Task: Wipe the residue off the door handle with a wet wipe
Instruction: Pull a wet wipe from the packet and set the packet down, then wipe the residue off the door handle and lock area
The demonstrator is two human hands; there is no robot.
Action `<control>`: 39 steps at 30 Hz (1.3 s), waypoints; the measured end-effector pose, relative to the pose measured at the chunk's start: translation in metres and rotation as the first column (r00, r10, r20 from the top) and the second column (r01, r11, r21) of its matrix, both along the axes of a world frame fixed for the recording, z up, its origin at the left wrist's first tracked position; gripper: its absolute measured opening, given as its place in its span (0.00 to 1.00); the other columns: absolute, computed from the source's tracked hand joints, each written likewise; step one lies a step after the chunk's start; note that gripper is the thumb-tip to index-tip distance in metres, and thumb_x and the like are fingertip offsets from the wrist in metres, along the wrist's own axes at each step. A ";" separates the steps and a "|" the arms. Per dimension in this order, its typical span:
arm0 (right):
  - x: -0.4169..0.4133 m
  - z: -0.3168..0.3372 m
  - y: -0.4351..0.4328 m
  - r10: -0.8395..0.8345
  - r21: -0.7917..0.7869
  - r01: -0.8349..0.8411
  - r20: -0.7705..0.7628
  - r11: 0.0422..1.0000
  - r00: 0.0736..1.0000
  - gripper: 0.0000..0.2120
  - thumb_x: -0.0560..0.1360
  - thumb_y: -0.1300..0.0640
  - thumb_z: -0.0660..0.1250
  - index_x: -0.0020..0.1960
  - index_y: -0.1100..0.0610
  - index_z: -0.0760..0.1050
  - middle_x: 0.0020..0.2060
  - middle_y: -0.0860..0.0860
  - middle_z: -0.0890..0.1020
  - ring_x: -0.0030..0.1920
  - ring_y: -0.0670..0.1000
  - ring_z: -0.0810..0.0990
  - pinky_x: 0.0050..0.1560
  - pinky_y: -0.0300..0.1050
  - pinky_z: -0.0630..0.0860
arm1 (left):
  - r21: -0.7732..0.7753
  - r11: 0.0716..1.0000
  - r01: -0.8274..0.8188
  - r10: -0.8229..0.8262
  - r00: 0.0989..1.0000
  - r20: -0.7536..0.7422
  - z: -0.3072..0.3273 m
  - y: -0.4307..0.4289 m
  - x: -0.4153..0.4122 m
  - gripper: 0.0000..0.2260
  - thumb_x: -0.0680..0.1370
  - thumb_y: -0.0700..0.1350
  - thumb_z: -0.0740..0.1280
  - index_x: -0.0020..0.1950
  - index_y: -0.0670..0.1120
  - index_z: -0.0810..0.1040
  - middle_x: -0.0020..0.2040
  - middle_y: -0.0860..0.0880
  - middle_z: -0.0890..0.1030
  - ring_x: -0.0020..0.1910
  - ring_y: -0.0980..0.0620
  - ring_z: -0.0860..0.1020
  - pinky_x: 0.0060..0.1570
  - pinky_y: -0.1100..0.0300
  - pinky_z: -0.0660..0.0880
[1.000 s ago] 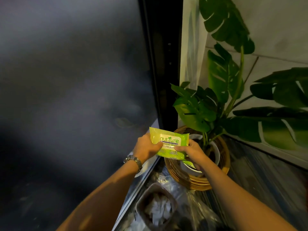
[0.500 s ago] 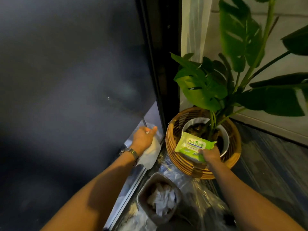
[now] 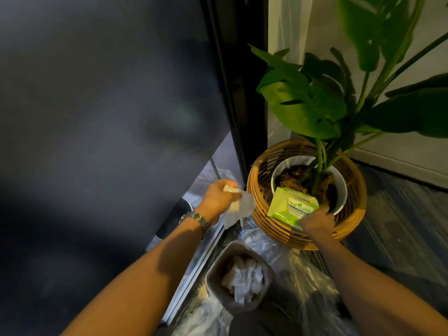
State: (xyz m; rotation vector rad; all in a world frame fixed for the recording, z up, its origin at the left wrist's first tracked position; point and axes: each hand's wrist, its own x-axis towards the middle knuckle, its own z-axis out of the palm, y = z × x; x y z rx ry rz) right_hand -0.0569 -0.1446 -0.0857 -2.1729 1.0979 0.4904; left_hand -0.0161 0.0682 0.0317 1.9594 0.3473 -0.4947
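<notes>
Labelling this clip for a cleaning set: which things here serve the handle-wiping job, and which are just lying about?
Job: wet wipe in left hand; wipes pack in right hand; dark door.
Lying about: potted plant; wicker basket; bin of crumpled paper; plastic sheet.

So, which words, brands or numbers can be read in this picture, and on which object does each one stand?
"nurture": the brand on the green wet wipe pack, which the right hand grips at the basket.
Smaller print under the brand, on the same pack: too blurred to read.
The wet wipe that the left hand holds, and the watch: no text can be seen.
</notes>
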 end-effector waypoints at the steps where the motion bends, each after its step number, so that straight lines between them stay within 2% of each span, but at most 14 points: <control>1: -0.001 0.007 0.005 0.065 -0.043 -0.064 0.017 0.997 0.998 0.40 0.69 0.58 0.74 0.72 0.65 0.55 0.67 0.64 0.65 0.68 0.63 0.65 0.66 0.52 0.66 | -0.018 1.000 -0.006 0.006 1.000 0.008 0.005 -0.001 -0.001 0.09 0.73 0.37 0.68 0.53 0.41 0.77 0.46 0.43 0.78 0.45 0.48 0.75 0.36 0.64 0.72; 3: 0.001 0.033 0.018 0.247 -0.023 -0.246 0.082 0.969 0.966 0.32 0.69 0.58 0.73 0.67 0.65 0.64 0.63 0.62 0.72 0.64 0.62 0.70 0.61 0.51 0.70 | -0.058 0.998 -0.033 0.035 0.999 0.031 0.020 -0.002 -0.005 0.07 0.73 0.38 0.68 0.50 0.43 0.77 0.46 0.44 0.78 0.45 0.48 0.75 0.37 0.63 0.72; 4: 0.003 0.051 0.027 0.309 0.092 -0.324 0.148 0.942 0.940 0.28 0.68 0.59 0.74 0.64 0.64 0.67 0.58 0.60 0.75 0.60 0.61 0.73 0.57 0.49 0.72 | -0.070 0.996 -0.056 0.059 0.997 0.042 0.028 -0.002 -0.008 0.07 0.73 0.38 0.69 0.50 0.43 0.78 0.46 0.44 0.78 0.45 0.48 0.75 0.39 0.61 0.73; 7: 0.007 0.124 0.057 0.313 0.532 -0.482 0.380 0.696 0.870 0.24 0.64 0.68 0.77 0.55 0.61 0.72 0.42 0.51 0.79 0.46 0.48 0.81 0.42 0.36 0.74 | -0.107 0.982 -0.152 0.164 0.980 0.110 0.055 0.001 -0.017 0.05 0.70 0.37 0.71 0.44 0.45 0.79 0.43 0.45 0.79 0.44 0.47 0.76 0.43 0.57 0.74; 10: 0.013 0.196 0.081 0.300 0.657 -0.547 0.459 0.519 0.836 0.20 0.67 0.69 0.74 0.56 0.61 0.73 0.39 0.48 0.79 0.35 0.39 0.78 0.31 0.26 0.72 | -0.114 0.969 -0.220 0.237 0.956 0.170 0.096 0.013 -0.025 0.09 0.68 0.37 0.72 0.36 0.52 0.78 0.41 0.45 0.80 0.43 0.47 0.78 0.44 0.55 0.77; 14: 0.020 0.266 0.104 0.302 0.634 -0.636 0.562 0.441 0.770 0.08 0.70 0.61 0.72 0.49 0.60 0.78 0.40 0.55 0.79 0.42 0.51 0.77 0.43 0.41 0.73 | -0.164 0.947 -0.278 0.313 0.913 0.260 0.165 0.038 -0.039 0.08 0.67 0.40 0.74 0.36 0.53 0.78 0.41 0.46 0.80 0.41 0.47 0.78 0.40 0.55 0.77; 17: 0.022 0.315 0.118 0.310 0.588 -0.710 0.642 0.387 0.701 0.09 0.70 0.59 0.72 0.48 0.61 0.79 0.38 0.54 0.81 0.36 0.47 0.79 0.35 0.37 0.75 | -0.185 0.948 -0.260 0.310 0.886 0.345 0.216 0.061 -0.053 0.06 0.68 0.44 0.74 0.41 0.50 0.79 0.44 0.47 0.80 0.42 0.49 0.78 0.38 0.59 0.76; 19: 0.021 0.346 0.130 0.356 0.529 -0.783 0.698 0.328 0.621 0.09 0.70 0.58 0.72 0.48 0.62 0.79 0.38 0.52 0.81 0.37 0.47 0.80 0.36 0.37 0.76 | -0.160 0.954 -0.252 0.295 0.879 0.374 0.248 0.079 -0.068 0.09 0.68 0.46 0.74 0.45 0.47 0.79 0.43 0.48 0.80 0.41 0.52 0.78 0.37 0.62 0.75; 22: 0.018 0.377 0.142 0.381 0.518 -0.830 0.739 0.207 0.556 0.04 0.70 0.59 0.71 0.42 0.59 0.78 0.38 0.52 0.80 0.39 0.50 0.78 0.39 0.40 0.75 | -0.059 0.979 -0.197 0.205 0.921 0.330 0.282 0.105 -0.092 0.09 0.69 0.50 0.73 0.36 0.46 0.77 0.30 0.52 0.76 0.29 0.56 0.72 0.28 0.66 0.69; 26: 0.008 0.405 0.166 0.554 0.503 -0.864 0.722 -0.008 0.415 0.08 0.64 0.59 0.72 0.38 0.58 0.72 0.36 0.53 0.76 0.39 0.52 0.74 0.40 0.43 0.71 | 0.003 0.987 -0.162 0.155 0.949 0.276 0.314 0.133 -0.132 0.10 0.70 0.48 0.72 0.36 0.45 0.74 0.30 0.51 0.73 0.27 0.57 0.69 0.25 0.69 0.65; 30: -0.012 0.427 0.201 0.695 0.502 -0.843 0.677 -0.194 0.243 0.25 0.58 0.50 0.75 0.48 0.64 0.74 0.39 0.55 0.78 0.42 0.53 0.76 0.45 0.45 0.72 | 0.006 0.977 -0.213 0.201 0.930 0.307 0.338 0.154 -0.162 0.05 0.69 0.42 0.72 0.40 0.45 0.76 0.35 0.49 0.77 0.34 0.53 0.74 0.33 0.63 0.69; 34: -0.026 0.437 0.239 0.667 0.501 -0.837 0.703 -0.218 0.247 0.28 0.63 0.53 0.74 0.55 0.70 0.74 0.42 0.54 0.80 0.43 0.51 0.79 0.47 0.43 0.75 | -0.024 0.968 -0.252 0.245 0.913 0.327 0.354 0.172 -0.180 0.05 0.71 0.36 0.69 0.42 0.45 0.79 0.37 0.47 0.80 0.37 0.51 0.77 0.36 0.62 0.74; 36: -0.028 0.440 0.254 0.638 0.531 -0.813 0.717 -0.238 0.282 0.22 0.63 0.55 0.74 0.51 0.65 0.74 0.42 0.54 0.80 0.45 0.52 0.78 0.48 0.44 0.73 | -0.072 0.960 -0.271 0.279 0.899 0.339 0.361 0.179 -0.188 0.08 0.70 0.32 0.67 0.43 0.44 0.80 0.38 0.48 0.81 0.37 0.53 0.79 0.37 0.65 0.76; 39: -0.026 0.445 0.268 0.601 0.603 -0.753 0.714 -0.265 0.360 0.17 0.64 0.64 0.75 0.47 0.57 0.70 0.35 0.49 0.81 0.37 0.47 0.78 0.40 0.39 0.72 | -0.074 0.940 -0.334 0.338 0.871 0.357 0.367 0.190 -0.201 0.08 0.69 0.33 0.69 0.42 0.45 0.82 0.37 0.50 0.82 0.37 0.56 0.79 0.39 0.68 0.75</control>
